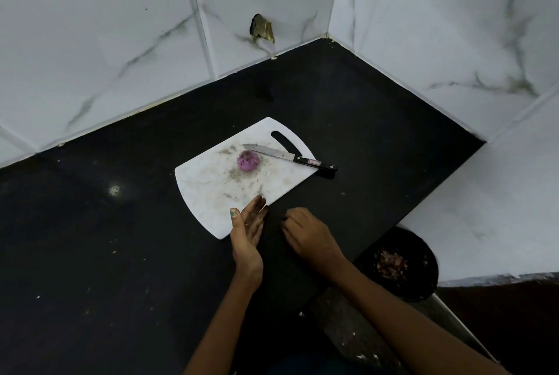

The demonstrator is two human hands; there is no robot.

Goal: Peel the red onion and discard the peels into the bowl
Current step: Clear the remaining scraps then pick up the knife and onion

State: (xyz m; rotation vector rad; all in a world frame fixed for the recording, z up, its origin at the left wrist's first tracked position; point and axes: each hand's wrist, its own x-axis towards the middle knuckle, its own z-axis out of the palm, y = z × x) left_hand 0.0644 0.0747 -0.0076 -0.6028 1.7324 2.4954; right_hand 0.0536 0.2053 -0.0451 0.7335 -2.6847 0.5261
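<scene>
Sweeping peel scraps looks like the step: left hand (pixel 248 225) flat and open, right hand (pixel 305 232) loosely curled, empty. Peeled red onion (pixel 248 160) sits on the cutting board (pixel 211 193); carry scraps to the bowl (pixel 423 284) without scattering.

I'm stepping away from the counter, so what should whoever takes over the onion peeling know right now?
Left hand: open, edge-on at the near edge of the cutting board, holding nothing.
Right hand: fingers loosely curled on the black counter, nothing visible in it.
Red onion: on the board, looks peeled, purple flesh showing.
Knife: lying on the board beside the onion, handle over the board's edge.
Bowl: lower right, below the counter edge, peels inside.
Done: peeling appears finished.
Left: clear the scraps and smudges from the board into the bowl.
</scene>
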